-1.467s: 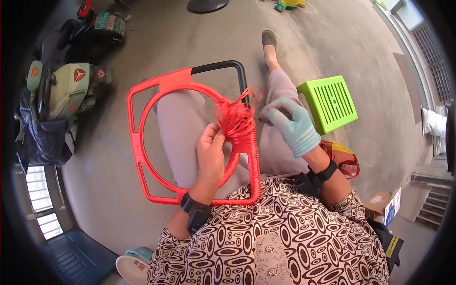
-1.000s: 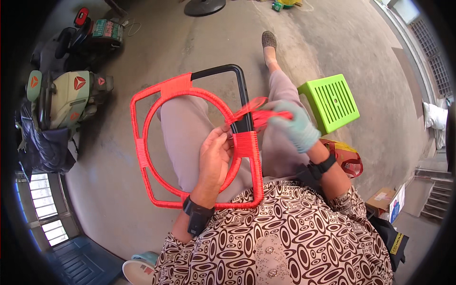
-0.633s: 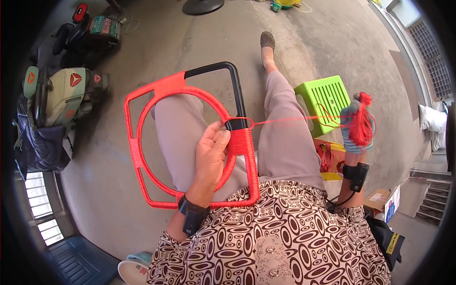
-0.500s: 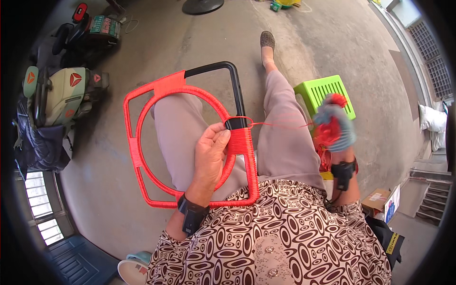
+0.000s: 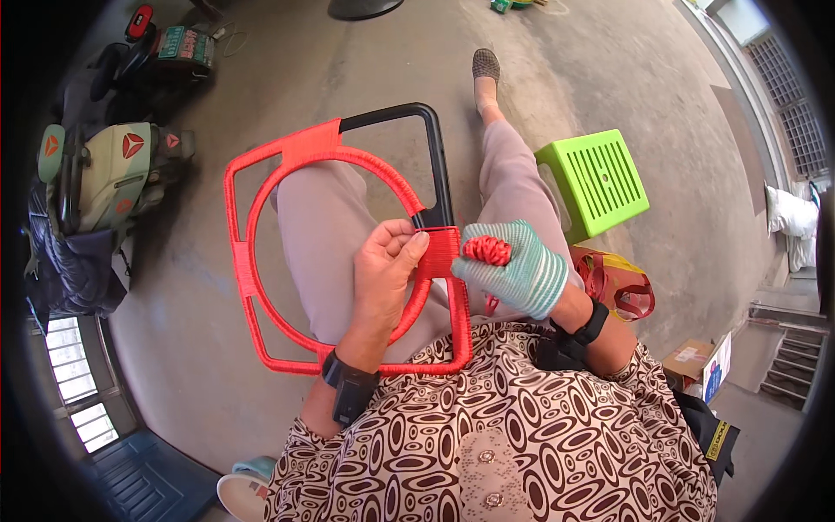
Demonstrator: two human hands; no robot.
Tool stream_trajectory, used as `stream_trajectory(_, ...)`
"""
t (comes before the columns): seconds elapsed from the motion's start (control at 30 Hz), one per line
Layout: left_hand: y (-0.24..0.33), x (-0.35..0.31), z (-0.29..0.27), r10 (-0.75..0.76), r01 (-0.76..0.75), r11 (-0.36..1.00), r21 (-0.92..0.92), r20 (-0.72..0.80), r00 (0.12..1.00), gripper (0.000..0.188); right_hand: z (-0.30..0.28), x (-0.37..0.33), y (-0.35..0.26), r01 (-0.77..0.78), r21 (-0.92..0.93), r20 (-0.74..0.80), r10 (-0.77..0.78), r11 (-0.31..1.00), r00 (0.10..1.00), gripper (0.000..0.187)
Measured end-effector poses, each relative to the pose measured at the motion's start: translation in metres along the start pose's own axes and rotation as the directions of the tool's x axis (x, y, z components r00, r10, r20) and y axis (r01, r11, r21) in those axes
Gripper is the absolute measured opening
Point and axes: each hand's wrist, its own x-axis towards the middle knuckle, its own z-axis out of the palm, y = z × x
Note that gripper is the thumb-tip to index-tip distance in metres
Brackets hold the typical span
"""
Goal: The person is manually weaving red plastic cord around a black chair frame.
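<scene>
Across my thighs lies a square frame (image 5: 230, 209) with a ring inside it, mostly wrapped in red cord. Its far right corner is bare black. My bare left hand (image 5: 387, 270) pinches the frame's right side, thumb on the edge of the red wrapping where the black begins. In a striped green-and-white glove, my right hand (image 5: 517, 268) is closed round a bundle of red cord (image 5: 487, 250), just right of the wrapped part and close to it. A short red end hangs under the glove. Any cord between bundle and frame is hidden.
A green slatted plastic stool (image 5: 604, 187) stands ahead on the right. Beside my right thigh sits a red and yellow bag (image 5: 622, 283). Scooters (image 5: 122, 174) are parked at the left. A cardboard box (image 5: 691, 357) lies at the lower right, and a blue mat (image 5: 152, 478) at the lower left.
My right hand has come in from the far right to the frame with the cord bundle. The cord loop and stretched strand are no longer visible. My left hand keeps its hold.
</scene>
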Motion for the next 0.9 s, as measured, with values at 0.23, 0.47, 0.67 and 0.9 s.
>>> stream_trajectory(0.23,0.004,0.002,-0.001,-0.102,0.102,0.988,-0.112,0.000,0.995,0.005,-0.080,-0.018,0.037,-0.148,0.480,-0.234,0.289,0.865,0.928,0.021)
stream_trajectory(0.47,-0.001,0.006,-0.005,-0.160,0.164,0.981,-0.100,0.045,0.986,0.005,-0.273,-0.120,0.161,0.341,0.672,-0.713,0.450,0.658,0.537,0.024)
stream_trajectory(0.67,0.001,0.005,-0.001,-0.193,0.194,0.971,-0.138,0.017,0.981,0.006,-0.267,-0.119,0.111,0.264,0.653,-0.732,0.501,0.710,0.462,0.030)
stream_trajectory(0.9,-0.003,0.012,-0.003,-0.030,0.030,0.999,-0.036,0.009,1.000,0.009,-0.077,-0.019,0.006,-0.192,-0.395,0.332,0.335,0.898,0.882,0.043)
